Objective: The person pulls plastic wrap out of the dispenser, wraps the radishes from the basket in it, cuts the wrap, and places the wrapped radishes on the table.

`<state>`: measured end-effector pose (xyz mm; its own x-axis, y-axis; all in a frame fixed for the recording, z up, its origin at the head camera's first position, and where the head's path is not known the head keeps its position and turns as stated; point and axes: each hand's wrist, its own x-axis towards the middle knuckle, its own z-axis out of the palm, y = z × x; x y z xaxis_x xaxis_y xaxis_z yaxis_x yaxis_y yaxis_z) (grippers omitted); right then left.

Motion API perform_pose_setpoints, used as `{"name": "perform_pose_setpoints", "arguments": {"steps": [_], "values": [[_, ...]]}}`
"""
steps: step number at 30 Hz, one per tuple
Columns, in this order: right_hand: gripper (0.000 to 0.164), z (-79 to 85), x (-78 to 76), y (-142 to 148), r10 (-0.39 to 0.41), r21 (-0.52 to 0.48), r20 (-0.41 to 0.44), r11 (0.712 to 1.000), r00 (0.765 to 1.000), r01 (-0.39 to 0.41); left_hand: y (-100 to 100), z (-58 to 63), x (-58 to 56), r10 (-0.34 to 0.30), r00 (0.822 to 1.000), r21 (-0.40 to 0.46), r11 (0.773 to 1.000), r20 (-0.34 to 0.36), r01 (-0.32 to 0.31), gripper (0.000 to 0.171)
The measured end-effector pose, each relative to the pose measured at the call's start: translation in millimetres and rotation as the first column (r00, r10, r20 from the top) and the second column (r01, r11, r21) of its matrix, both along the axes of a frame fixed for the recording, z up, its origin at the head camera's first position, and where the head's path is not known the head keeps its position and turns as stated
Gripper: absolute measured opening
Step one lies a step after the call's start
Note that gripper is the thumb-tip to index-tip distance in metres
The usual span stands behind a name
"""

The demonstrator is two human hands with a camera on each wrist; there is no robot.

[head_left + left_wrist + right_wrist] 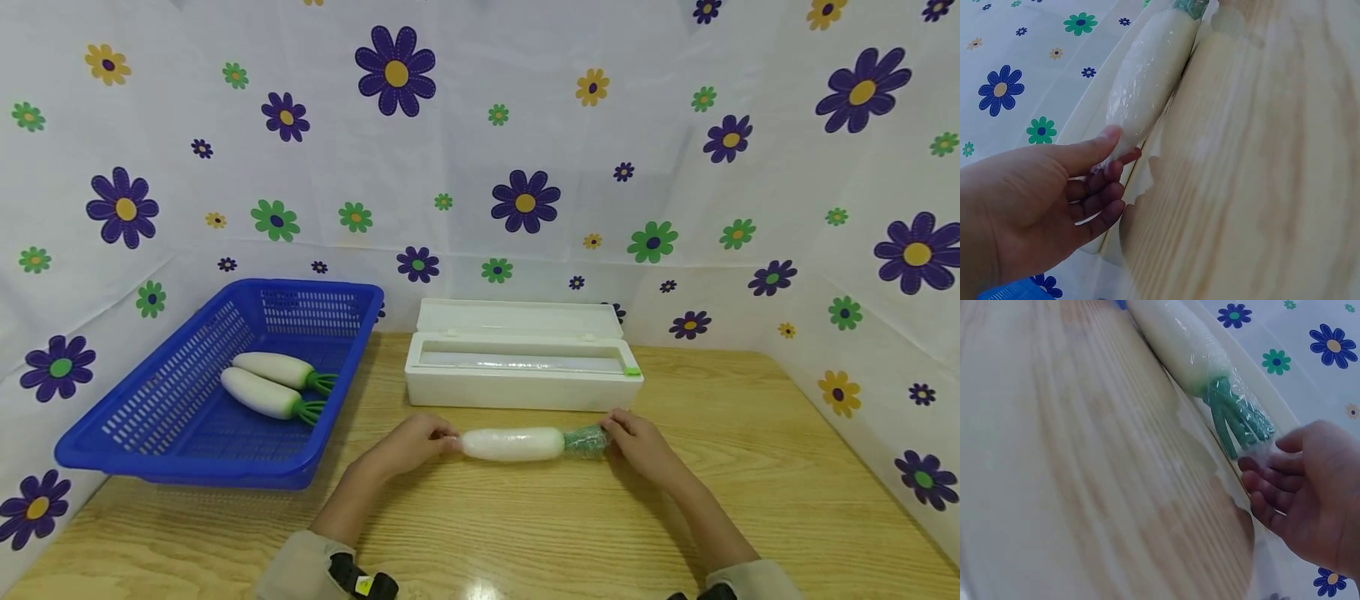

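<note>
A white radish (513, 444) with green stalks, covered in clear plastic film, lies lengthwise between the two hands in the head view. My left hand (416, 443) pinches the film at its plain white end; in the left wrist view, thumb and fingertips meet at the tip of the wrapped radish (1154, 65). The right hand (641, 446) pinches the film past the stalk end. In the right wrist view the green stalks (1235, 415) show through the film, and the thumb and forefinger of the right hand (1310, 487) hold the film's end.
Behind the radish stands a white film dispenser box (525, 392), its lid (517, 318) raised, a roll (521, 362) inside and a green slider (632, 372) at the right. To the left, a blue basket (225, 471) holds two unwrapped radishes (258, 393). A flowered cloth (465, 150) hangs behind the wooden table (540, 533).
</note>
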<state>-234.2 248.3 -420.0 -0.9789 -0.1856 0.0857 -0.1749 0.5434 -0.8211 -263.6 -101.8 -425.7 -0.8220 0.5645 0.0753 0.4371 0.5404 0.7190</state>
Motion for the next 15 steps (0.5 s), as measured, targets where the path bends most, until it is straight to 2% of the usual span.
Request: {"name": "perform_pose_setpoints", "arguments": {"steps": [4,7,12,15], "values": [[0.033,1.4,0.1,3.3,0.098,-0.062,0.066,0.994,0.993,-0.094,1.0,-0.4,0.8,-0.028,1.000,-0.025,0.999,-0.015,0.027,0.020],[0.034,-0.2,-1.0,5.6,0.140,-0.044,0.055,0.989,0.989,-0.138,0.8,0.9,1.6,-0.053,0.998,-0.036,0.998,-0.016,0.053,0.017],[0.020,-4.9,-3.0,3.0,0.066,0.075,-0.029,0.995,0.997,-0.064,-1.9,3.1,2.9,-0.123,0.991,-0.047,0.991,0.052,0.125,0.019],[0.014,-4.9,-1.5,-2.2,0.040,0.189,-0.100,0.982,0.994,-0.020,-3.4,3.7,3.1,-0.172,0.979,-0.036,0.984,0.106,0.177,0.020]]}}
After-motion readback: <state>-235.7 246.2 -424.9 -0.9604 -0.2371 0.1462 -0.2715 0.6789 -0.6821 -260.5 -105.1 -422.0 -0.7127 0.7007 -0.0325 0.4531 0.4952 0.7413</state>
